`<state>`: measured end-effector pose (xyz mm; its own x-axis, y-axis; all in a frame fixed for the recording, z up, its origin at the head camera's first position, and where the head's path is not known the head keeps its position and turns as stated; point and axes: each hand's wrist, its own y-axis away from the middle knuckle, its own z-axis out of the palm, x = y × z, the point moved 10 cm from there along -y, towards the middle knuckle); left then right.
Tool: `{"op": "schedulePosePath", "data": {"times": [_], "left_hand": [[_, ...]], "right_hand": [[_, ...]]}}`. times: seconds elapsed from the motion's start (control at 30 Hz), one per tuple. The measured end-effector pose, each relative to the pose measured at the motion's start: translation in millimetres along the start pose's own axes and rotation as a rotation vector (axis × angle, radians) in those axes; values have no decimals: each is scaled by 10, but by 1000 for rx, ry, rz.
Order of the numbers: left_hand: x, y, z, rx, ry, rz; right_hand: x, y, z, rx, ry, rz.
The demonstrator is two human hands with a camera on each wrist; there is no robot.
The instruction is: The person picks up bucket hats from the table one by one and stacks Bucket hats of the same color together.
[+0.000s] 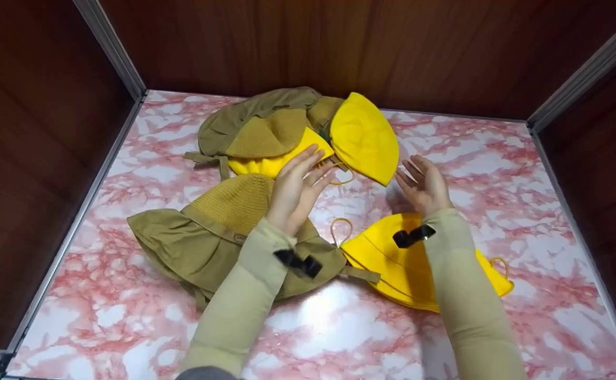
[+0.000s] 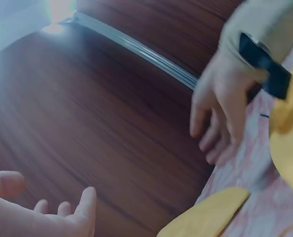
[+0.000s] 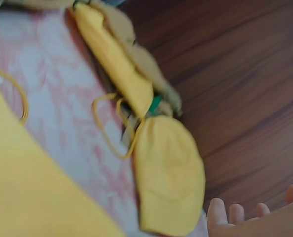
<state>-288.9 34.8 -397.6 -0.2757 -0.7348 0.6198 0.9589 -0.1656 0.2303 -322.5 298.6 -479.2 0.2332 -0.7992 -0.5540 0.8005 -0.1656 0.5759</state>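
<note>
My left hand [image 1: 298,192] hovers above the olive-brown sun hat [image 1: 228,211] at the left, its fingers loosely extended and holding nothing. Over on the right, my right hand [image 1: 425,184] is raised with relaxed fingers, beyond a yellow bucket hat [image 1: 392,248] that my forearm partly covers. Another yellow hat [image 1: 366,137] leans at the back, left of the right hand. Beside it, a further yellow hat [image 1: 265,165] lies partly under an olive-brown hat [image 1: 265,132]. The right wrist view shows the leaning yellow hat [image 3: 171,177] near my right fingertips [image 3: 218,213].
Dark wood-grain panels [image 1: 339,47] enclose the back and sides, joined by metal corner strips [image 1: 115,47]. The tabletop [image 1: 128,338] has a pink and white marbled pattern. Thin yellow cords [image 1: 342,224] and a fabric strap [image 1: 360,273] extend from the hats.
</note>
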Motion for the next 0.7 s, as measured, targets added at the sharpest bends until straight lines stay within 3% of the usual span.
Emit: {"op": "schedulePosePath", "data": {"times": [0.1,0.37,0.53,0.7], "left_hand": [[-82,-151,40,31,46,-50],[-345,-466,93,83,50,-140],[-529,-628,47,118,48,-151],[-741,-692,-49,153,65,-174]], "right_hand": [[50,-122,-49,27,34,24],[194,-327,-172,109,167,97],[285,-423,-225,128,255,134],[317,-485,-271,174,308,142]]}}
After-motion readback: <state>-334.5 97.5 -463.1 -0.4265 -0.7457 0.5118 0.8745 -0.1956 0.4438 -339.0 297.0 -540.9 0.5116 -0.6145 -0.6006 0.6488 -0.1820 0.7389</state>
